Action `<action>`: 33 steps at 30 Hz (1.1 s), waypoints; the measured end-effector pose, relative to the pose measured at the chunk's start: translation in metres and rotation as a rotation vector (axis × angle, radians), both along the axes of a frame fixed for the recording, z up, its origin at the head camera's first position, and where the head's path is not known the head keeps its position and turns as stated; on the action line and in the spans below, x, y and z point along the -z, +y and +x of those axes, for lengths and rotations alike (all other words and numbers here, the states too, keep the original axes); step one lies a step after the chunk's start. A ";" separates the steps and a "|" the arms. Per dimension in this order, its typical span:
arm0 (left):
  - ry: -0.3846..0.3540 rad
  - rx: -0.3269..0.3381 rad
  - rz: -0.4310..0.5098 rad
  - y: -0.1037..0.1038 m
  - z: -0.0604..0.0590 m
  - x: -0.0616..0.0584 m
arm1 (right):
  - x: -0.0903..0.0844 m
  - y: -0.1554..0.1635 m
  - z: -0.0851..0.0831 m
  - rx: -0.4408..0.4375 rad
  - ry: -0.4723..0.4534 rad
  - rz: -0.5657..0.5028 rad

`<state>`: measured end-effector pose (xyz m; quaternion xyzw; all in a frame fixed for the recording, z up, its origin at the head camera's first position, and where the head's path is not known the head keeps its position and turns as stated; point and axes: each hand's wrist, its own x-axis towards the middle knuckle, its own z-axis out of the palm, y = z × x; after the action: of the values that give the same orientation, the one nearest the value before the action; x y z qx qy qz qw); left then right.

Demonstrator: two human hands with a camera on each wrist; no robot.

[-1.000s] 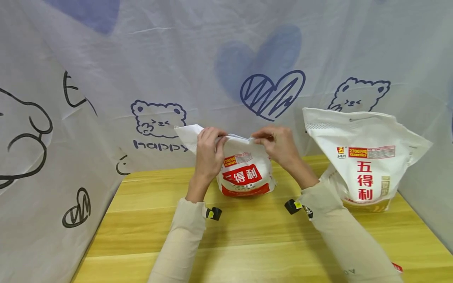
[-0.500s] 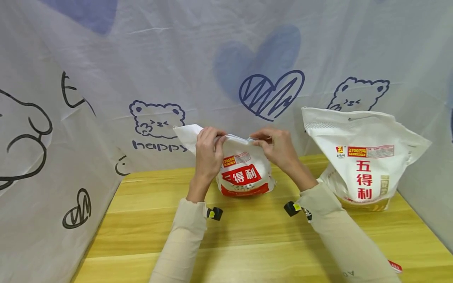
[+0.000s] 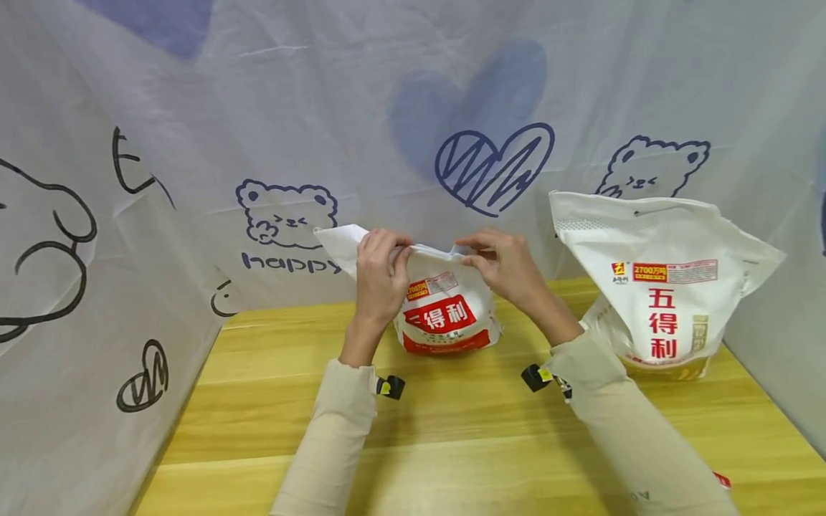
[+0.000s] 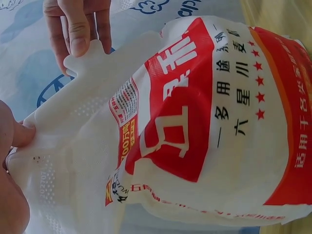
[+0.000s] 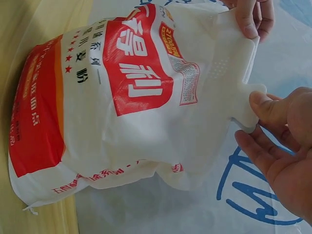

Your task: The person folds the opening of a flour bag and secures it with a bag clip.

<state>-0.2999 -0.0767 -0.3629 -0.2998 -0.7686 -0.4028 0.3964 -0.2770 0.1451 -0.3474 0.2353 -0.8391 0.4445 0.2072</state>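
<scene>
Item one, small flour bag (image 3: 445, 315): I see it upright on the wooden table (image 3: 452, 437), near the back curtain (image 3: 193, 107). My left hand (image 3: 381, 276) and right hand (image 3: 506, 265) each pinch its top edge, fingers pressed together. Item two, larger flour bag (image 3: 658, 287): standing well apart, right side.

Two flour bags on the table: a small bag (image 3: 445, 315) pinched between both hands, and a large bag (image 3: 665, 287) well right of that grip.
</scene>
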 end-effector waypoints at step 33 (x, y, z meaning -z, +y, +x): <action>0.066 -0.102 -0.061 -0.018 0.030 0.019 | 0.039 0.015 0.024 -0.001 0.024 -0.192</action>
<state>-0.2694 -0.0950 -0.3818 -0.2851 -0.7815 -0.3483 0.4321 -0.2527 0.1605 -0.3868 0.2199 -0.7899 0.5204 0.2385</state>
